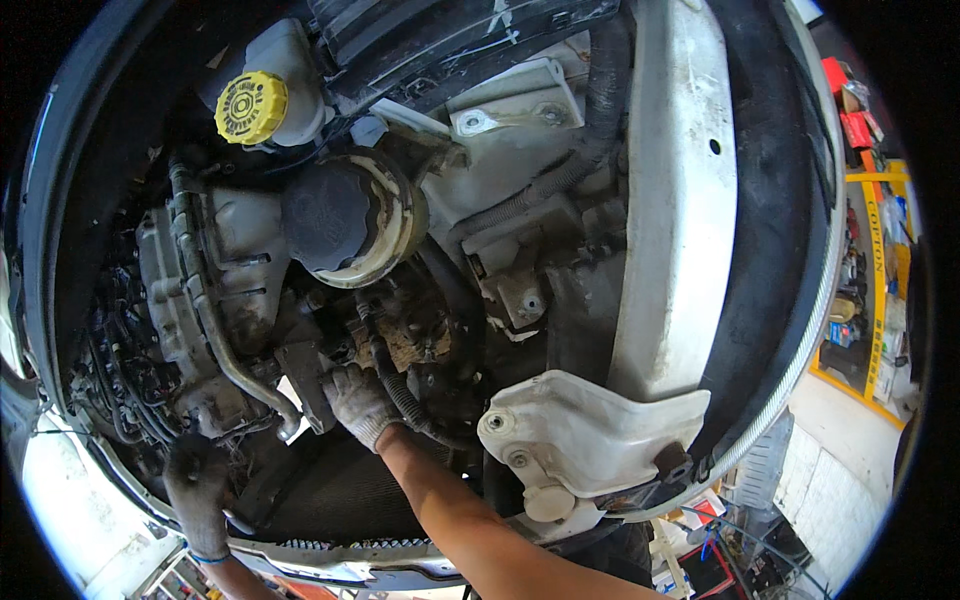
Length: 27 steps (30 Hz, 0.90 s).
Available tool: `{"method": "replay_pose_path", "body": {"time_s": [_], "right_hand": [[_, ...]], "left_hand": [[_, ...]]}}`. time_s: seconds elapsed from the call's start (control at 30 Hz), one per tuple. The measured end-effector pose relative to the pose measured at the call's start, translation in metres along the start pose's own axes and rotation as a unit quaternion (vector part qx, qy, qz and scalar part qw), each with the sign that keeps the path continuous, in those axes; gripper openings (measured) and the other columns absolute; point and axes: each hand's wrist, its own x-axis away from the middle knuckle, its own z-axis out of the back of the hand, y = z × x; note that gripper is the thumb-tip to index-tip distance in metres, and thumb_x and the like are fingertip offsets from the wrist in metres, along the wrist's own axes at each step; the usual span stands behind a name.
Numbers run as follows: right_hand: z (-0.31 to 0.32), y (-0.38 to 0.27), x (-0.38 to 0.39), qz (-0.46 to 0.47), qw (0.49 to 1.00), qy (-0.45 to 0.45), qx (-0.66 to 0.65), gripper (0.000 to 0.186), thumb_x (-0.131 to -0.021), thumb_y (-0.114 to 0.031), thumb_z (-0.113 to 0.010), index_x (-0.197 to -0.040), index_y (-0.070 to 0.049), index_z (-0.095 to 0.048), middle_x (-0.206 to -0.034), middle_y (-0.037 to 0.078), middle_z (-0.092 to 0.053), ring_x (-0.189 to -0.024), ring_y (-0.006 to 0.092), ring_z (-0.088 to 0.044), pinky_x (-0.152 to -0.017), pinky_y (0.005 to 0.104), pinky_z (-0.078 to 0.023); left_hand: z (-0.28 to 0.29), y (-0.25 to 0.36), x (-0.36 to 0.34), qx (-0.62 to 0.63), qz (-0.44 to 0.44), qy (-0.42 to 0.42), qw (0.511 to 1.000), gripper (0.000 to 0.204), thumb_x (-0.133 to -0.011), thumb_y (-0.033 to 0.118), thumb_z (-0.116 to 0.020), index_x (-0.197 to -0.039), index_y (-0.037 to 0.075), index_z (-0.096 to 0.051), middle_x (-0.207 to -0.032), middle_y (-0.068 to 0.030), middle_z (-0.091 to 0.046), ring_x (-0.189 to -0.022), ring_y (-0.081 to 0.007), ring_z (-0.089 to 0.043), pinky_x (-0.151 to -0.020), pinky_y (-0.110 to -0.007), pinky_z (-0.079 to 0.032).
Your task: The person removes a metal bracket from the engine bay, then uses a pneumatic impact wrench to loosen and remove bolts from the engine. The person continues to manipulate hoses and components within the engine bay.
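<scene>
Right hand (358,402), gloved, sits with its fingers curled; from out here I can't tell what, if anything, they grip. Just beside it I see a dark bracket (307,382) on its left and a ribbed hose (400,396) on its right. Left hand (195,485), gloved too, is lower down, near some dark cables (128,390); I can't make out its grip. Farther out I've got a round black lid (325,215), a yellow cap (250,107) and a pale metal crossbar (675,200).
</scene>
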Motion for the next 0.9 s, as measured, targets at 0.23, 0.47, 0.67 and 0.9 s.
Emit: {"method": "replay_pose_path", "body": {"time_s": [0.23,0.47,0.67,0.9], "right_hand": [[-0.009,-0.004,0.001,0.003,0.998,0.016,0.062,0.035,-0.094,-0.018,-0.051,-0.126,-0.006,-0.060,-0.121,0.014,-0.060,-0.109,0.0321,-0.057,-0.088,0.0484,-0.051],[0.007,0.017,-0.001,-0.017,0.995,0.086,-0.038,0.036,-0.091,-0.018,-0.056,-0.125,-0.008,-0.058,-0.117,0.012,-0.059,-0.108,0.0307,-0.056,-0.096,0.0464,-0.047],[0.013,0.015,-0.010,-0.115,0.960,0.018,-0.254,0.040,-0.086,-0.025,-0.070,-0.123,-0.009,-0.063,-0.119,0.017,-0.064,-0.111,0.0345,-0.061,-0.091,0.0477,-0.050],[0.017,0.029,0.008,-0.237,0.898,-0.117,-0.353,0.057,-0.078,-0.029,-0.079,-0.129,-0.009,-0.063,-0.127,0.018,-0.067,-0.119,0.0324,-0.064,-0.102,0.0408,-0.050]], "left_hand": [[-0.033,-0.041,-0.071,-0.116,-0.142,0.135,0.974,0.034,-0.092,0.013,-0.073,-0.123,0.005,-0.062,-0.106,-0.0103,-0.069,-0.092,-0.0217,-0.067,-0.081,-0.038,-0.055],[-0.044,-0.069,-0.086,-0.245,-0.212,0.227,0.918,0.032,-0.091,0.021,-0.073,-0.117,0.005,-0.065,-0.100,-0.0159,-0.068,-0.089,-0.0355,-0.069,-0.077,-0.045,-0.055],[-0.046,-0.067,-0.088,-0.232,-0.232,0.243,0.913,0.026,-0.089,0.019,-0.071,-0.112,0.007,-0.067,-0.097,-0.0151,-0.068,-0.082,-0.0371,-0.068,-0.070,-0.046,-0.054],[-0.049,-0.072,-0.081,-0.259,-0.167,0.264,0.914,0.039,-0.089,0.027,-0.069,-0.124,0.010,-0.064,-0.111,-0.0181,-0.067,-0.093,-0.0420,-0.068,-0.077,-0.050,-0.055]]}}
